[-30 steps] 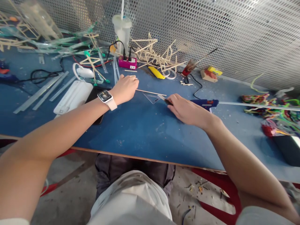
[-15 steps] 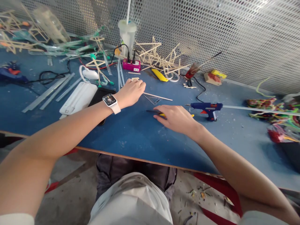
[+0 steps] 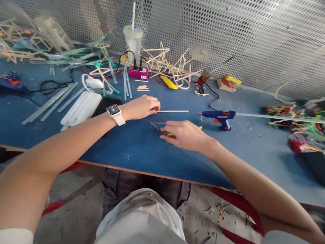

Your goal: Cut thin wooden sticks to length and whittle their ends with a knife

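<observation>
My left hand [image 3: 146,106] is closed, its fingertips pinching the left end of a thin wooden stick [image 3: 175,111] lying level on the blue table. A slim black-and-yellow tool [image 3: 171,134] is in my right hand [image 3: 184,135], its yellow end sticking out behind the fingers; the palm hides most of it, so its kind is unclear. Against the right fingertips lies a clear triangular ruler [image 3: 156,124], partly covered by the hand. A blue glue gun [image 3: 220,117] with a long glue stick rests on the table right of the wooden stick.
Behind the left hand are short stick pieces [image 3: 143,88], a pink power adapter [image 3: 138,72] and a lidded cup [image 3: 133,40]. Stick frames [image 3: 170,64] stand along the perforated metal wall. A white power bank [image 3: 81,108] lies left, pipe cleaners [image 3: 281,115] right.
My left hand has come slightly nearer, and the stick now lies straighter. My right hand has moved left and nearer with the tool; the triangular ruler has shifted towards me, by its fingertips.
</observation>
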The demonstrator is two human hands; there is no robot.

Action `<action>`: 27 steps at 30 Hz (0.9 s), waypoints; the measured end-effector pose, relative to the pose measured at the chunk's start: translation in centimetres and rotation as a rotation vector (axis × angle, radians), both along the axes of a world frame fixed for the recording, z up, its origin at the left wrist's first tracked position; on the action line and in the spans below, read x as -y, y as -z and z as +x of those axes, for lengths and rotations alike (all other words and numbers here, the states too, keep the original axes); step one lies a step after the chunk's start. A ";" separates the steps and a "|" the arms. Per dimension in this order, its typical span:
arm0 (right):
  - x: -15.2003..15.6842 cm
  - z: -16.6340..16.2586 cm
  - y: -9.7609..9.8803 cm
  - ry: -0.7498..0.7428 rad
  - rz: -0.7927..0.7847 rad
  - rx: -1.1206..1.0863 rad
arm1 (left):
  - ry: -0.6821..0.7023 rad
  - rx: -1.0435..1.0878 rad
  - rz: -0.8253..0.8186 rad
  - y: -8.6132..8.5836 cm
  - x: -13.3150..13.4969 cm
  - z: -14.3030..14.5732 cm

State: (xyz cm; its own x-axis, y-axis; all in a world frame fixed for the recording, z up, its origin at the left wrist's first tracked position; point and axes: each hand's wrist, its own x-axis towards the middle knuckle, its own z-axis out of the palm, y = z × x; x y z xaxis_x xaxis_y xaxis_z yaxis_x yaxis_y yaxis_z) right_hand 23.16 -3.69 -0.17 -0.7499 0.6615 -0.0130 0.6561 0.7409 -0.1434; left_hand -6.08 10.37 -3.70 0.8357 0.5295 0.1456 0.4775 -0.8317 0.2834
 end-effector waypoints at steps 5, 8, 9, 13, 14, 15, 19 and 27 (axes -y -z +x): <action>5.0 -0.4 -1.2 -0.105 0.010 0.001 | 0.148 0.007 -0.145 -1.1 1.7 0.0; 5.4 -0.3 -1.3 -0.093 0.042 -0.002 | 0.201 0.019 -0.215 -1.6 2.6 0.0; 5.1 -0.2 -1.3 -0.081 0.057 -0.004 | 0.212 0.026 -0.234 -1.7 2.8 0.1; 2.3 1.2 -0.7 0.022 0.143 -0.019 | 0.237 0.077 -0.291 -2.1 3.3 0.4; 1.6 1.7 -0.5 0.044 0.161 -0.024 | 0.239 0.093 -0.304 -2.2 3.4 0.5; 1.0 2.1 -0.2 0.060 0.174 -0.030 | 0.241 0.105 -0.318 -2.2 3.4 0.6; -0.3 3.7 1.2 0.054 0.176 -0.065 | 0.260 0.130 -0.378 -2.6 3.7 0.7; 0.1 5.0 2.4 0.047 0.180 -0.192 | 0.283 0.130 -0.454 -3.1 3.7 0.5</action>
